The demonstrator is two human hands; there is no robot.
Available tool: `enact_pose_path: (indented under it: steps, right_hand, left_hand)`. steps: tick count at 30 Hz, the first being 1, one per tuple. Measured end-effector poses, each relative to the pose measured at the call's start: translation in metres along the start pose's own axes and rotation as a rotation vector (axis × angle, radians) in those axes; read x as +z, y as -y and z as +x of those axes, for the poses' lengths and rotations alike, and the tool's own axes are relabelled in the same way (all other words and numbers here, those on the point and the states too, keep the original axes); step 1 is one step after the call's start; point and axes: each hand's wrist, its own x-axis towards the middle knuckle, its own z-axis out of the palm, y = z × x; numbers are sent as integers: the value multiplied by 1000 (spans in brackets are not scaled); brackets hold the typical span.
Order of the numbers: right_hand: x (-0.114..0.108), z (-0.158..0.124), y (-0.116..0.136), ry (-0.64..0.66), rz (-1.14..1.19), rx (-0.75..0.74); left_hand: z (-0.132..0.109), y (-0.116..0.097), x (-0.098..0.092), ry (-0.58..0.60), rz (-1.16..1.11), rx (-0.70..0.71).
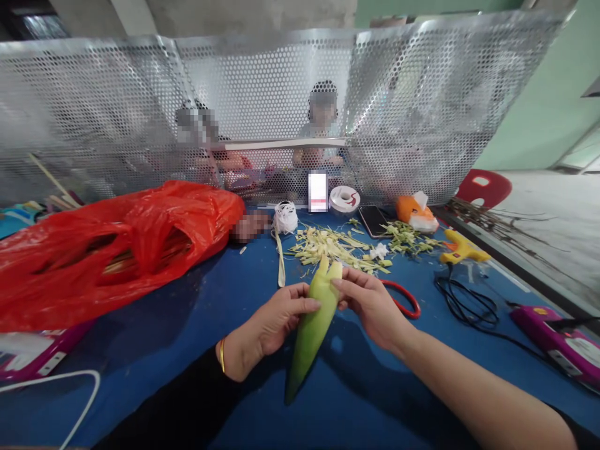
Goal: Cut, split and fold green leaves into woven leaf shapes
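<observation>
A long green leaf bundle (313,325), pale at its top end and darker at its pointed lower tip, hangs tilted over the blue table. My left hand (280,315) grips its left side, thumb across the front. At the pale top end, the thumb and fingers of my right hand (368,301) pinch the right edge. Pale green-yellow strips (328,245) lie scattered just beyond the bundle. Red loop handles (409,299) show partly behind my right hand.
A red plastic bag (154,219) covers the left side. White string (285,217), a tape roll (344,199), a phone (374,220) and an orange tissue pack (416,214) stand beyond. Right: a yellow glue gun (462,249), its cable, a purple power strip (557,340). People sit behind the perforated screen (267,81).
</observation>
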Motion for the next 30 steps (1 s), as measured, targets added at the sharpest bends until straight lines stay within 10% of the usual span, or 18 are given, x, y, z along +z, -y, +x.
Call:
enact_pose_path:
  steps: [21, 30]
  right_hand:
    - [-20, 13, 6, 118, -236, 93]
    - [-29, 17, 11, 137, -949, -20]
  left_hand:
    - [3, 1, -3, -82, 2, 46]
    - [7, 0, -5, -115, 24, 63]
